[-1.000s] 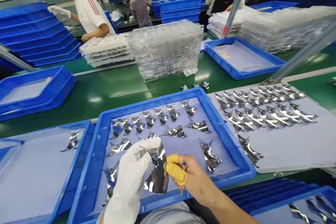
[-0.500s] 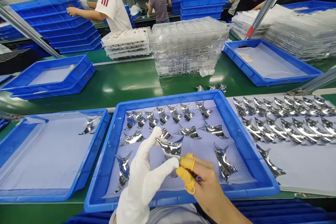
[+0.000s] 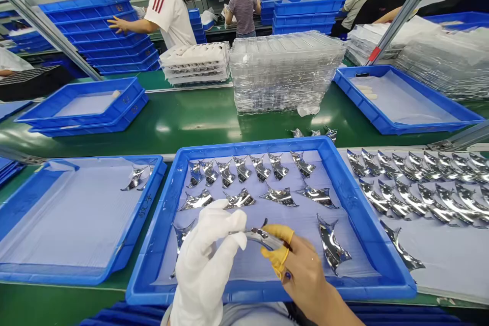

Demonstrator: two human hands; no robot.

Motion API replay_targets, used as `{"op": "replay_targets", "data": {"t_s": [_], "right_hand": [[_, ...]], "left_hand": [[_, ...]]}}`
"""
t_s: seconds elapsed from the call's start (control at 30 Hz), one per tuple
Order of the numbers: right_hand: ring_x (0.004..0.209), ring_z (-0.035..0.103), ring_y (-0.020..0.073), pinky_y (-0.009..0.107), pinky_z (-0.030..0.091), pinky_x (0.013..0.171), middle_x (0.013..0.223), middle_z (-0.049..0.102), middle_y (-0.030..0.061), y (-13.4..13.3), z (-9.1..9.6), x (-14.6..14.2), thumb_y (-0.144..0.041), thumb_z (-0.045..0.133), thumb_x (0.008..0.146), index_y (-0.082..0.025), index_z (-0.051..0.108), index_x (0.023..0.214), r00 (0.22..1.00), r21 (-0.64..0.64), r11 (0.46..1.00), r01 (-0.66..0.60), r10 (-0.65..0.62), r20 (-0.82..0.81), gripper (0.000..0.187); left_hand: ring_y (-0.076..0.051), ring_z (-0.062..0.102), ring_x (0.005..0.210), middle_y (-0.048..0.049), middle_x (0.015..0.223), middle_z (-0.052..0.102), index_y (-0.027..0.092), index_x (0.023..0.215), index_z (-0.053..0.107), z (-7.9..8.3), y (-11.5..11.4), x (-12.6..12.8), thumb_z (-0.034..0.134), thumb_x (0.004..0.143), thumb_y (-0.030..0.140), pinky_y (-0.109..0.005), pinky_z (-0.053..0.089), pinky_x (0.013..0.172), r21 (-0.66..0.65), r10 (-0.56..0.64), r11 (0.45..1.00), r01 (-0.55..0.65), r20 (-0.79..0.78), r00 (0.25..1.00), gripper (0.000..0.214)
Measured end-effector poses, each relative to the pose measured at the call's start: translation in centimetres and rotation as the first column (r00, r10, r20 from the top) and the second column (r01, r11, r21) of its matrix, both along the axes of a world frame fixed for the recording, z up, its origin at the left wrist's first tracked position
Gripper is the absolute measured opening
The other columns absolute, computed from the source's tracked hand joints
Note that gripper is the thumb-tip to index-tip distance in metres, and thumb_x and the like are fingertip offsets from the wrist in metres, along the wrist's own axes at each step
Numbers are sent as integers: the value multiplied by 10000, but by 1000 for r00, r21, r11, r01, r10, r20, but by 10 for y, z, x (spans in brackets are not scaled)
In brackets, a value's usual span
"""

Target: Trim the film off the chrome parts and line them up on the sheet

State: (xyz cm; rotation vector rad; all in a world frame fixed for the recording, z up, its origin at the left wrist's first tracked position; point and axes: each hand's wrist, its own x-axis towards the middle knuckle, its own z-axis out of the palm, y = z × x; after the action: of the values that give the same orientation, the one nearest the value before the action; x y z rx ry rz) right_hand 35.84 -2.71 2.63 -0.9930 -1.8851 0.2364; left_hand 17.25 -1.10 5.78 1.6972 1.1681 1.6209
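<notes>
A shiny chrome-plated part [image 3: 261, 237] is held between my two hands over a blue tray [image 3: 183, 154]. My left hand [image 3: 208, 257], in a white glove, pinches its left end. My right hand [image 3: 303, 270], with yellow finger cots on thumb and finger, grips the right end. The part is turned nearly edge-on. A small purple tip [image 3: 288, 275] of something thin shows under my right fingers; I cannot make out what it is. Beneath and around the hands, several similar chrome parts [image 3: 278, 196] lie on white lining in the tray. One chrome part [image 3: 181, 237] is partly hidden behind my left hand.
Another lined blue tray [image 3: 114, 269] stands left, with chrome parts [image 3: 135, 177] in its corner. On the right, rows of chrome parts [image 3: 416, 198] lie on a white sheet. Behind are stacked clear plastic trays [image 3: 286, 74], a blue tray [image 3: 367, 107] and co-workers [image 3: 173, 12].
The chrome part in my hands has tilted from showing its broad face to nearly edge-on and sits lower. My left fingers have closed in around its end. The camera view has shifted slightly.
</notes>
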Motion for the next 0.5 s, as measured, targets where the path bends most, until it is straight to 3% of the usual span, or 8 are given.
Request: {"op": "replay_targets", "data": {"t_s": [0.13,0.27,0.4,0.5], "right_hand": [[620,698,146,269,580,600,1068,792,108,5,-8,-3,52,499,883,-208,707,955,998,-35,999,-19,17,-61,341],[580,670,146,277,565,568,1055,790,110,5,-6,-6,43,499,897,-206,708,915,998,-5,1000,7,-7,-61,326],[686,718,200,290,542,537,1033,785,149,-3,3,-5,28,452,924,-175,712,1008,1000,17,1000,-12,11,28,341],[831,760,236,296,571,579,1051,779,168,-8,6,-3,4,447,969,-161,703,1088,997,5,999,-52,52,60,327]], "left_hand": [[-207,724,858,3,877,798,300,1197,770,3,-4,3,685,931,131,-537,464,1120,98,-11,995,20,-89,996,326],[-211,729,927,-5,977,806,314,1237,749,1,-4,5,698,919,118,-539,438,1158,75,-36,996,45,-114,993,378],[-178,716,1102,33,1069,806,367,1249,726,-2,-4,7,711,936,143,-394,482,1147,-81,-54,995,51,-41,998,385],[-129,711,1125,66,1075,806,394,1204,737,-1,-4,7,703,960,181,-251,544,1043,-174,-45,983,52,44,998,326]]}}
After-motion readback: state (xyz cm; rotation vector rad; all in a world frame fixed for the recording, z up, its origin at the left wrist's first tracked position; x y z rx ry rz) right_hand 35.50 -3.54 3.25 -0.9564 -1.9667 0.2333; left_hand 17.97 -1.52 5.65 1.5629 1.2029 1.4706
